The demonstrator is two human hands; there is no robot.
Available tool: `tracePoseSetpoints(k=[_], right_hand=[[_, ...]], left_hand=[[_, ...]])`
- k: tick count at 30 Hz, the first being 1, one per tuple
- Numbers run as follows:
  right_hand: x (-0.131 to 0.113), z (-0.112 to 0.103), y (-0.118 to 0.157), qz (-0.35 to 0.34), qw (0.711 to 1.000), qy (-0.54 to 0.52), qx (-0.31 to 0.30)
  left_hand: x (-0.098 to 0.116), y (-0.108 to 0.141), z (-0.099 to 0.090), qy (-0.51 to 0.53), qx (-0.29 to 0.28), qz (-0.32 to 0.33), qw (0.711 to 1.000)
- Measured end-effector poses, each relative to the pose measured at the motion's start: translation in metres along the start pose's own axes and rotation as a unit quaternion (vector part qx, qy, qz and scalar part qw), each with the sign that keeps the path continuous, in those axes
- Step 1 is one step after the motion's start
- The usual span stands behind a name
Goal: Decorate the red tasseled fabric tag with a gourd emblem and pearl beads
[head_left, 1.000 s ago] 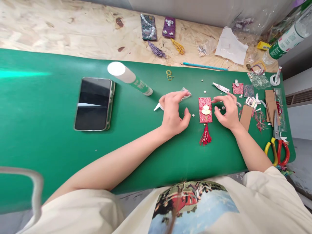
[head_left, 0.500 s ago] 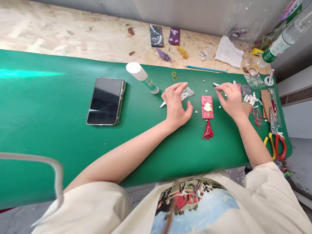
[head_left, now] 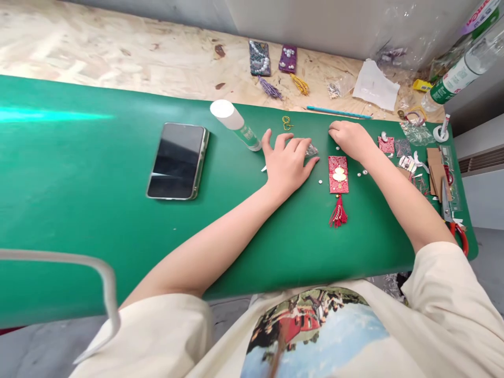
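My left hand (head_left: 286,160) lies on the green mat with its fingers spread, partly over a small clear bag of beads (head_left: 311,150). Fingers of my right hand (head_left: 348,139) are pressed together at the mat, above a red patterned rectangle (head_left: 333,181); what they hold, if anything, is hidden. The rectangle bears a gold gourd-shaped piece (head_left: 339,175) and has a red tassel (head_left: 338,212) at its lower end. Loose white beads lie around it, one (head_left: 320,181) to its left and another (head_left: 364,171) to its right.
A phone (head_left: 178,161) and a white-capped glue stick (head_left: 236,125) are on the left. Scissors (head_left: 446,202), cardboard strips (head_left: 435,170) and scraps lie at the right. Behind are a blue pencil (head_left: 339,112), two tasselled pieces (head_left: 260,59) and a bottle (head_left: 452,84).
My right hand has moved left and its fingers have closed at the mat; the white-tipped item seen at its fingertips is no longer visible. My left hand has flattened and spread its fingers.
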State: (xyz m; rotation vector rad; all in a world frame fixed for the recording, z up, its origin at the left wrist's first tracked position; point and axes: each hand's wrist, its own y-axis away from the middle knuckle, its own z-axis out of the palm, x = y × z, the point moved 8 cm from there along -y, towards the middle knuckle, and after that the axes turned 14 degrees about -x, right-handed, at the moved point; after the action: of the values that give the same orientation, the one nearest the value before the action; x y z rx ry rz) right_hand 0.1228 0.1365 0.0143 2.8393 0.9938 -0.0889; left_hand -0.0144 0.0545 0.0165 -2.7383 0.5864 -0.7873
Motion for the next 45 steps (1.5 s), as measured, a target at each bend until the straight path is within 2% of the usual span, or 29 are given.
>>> tracePoseSetpoints(k=[2, 4, 12, 18, 23, 29, 39, 45], right_hand=[[-0.006, 0.001, 0.002, -0.001, 0.998, 0.042, -0.048], [-0.011, -0.001, 0.002, -0.007, 0.997, 0.051, -0.064], [-0.008, -0.008, -0.004, -0.018, 0.999, 0.017, -0.029], [-0.011, -0.027, 0.006, -0.050, 0.991, -0.110, 0.051], [-0.026, -0.043, 0.019, -0.091, 0.965, -0.223, 0.105], [-0.049, -0.052, 0.028, -0.127, 0.935, -0.317, 0.096], [-0.064, -0.061, 0.020, -0.139, 0.957, -0.244, 0.072], [-0.067, -0.060, 0.019, -0.138, 0.958, -0.240, 0.069]], left_hand=[[0.002, 0.000, 0.001, -0.010, 0.000, 0.007, 1.000], [0.004, 0.000, 0.002, -0.016, 0.000, 0.015, 1.000], [0.000, 0.001, -0.002, 0.001, 0.011, 0.001, 1.000], [-0.007, 0.000, -0.008, 0.025, 0.012, -0.065, 0.998], [-0.008, 0.001, -0.011, 0.051, 0.026, -0.070, 0.996], [-0.007, 0.004, -0.013, 0.052, 0.049, -0.057, 0.996], [-0.003, 0.006, -0.016, 0.054, 0.072, -0.041, 0.995], [-0.002, 0.006, -0.016, 0.056, 0.076, -0.035, 0.995]])
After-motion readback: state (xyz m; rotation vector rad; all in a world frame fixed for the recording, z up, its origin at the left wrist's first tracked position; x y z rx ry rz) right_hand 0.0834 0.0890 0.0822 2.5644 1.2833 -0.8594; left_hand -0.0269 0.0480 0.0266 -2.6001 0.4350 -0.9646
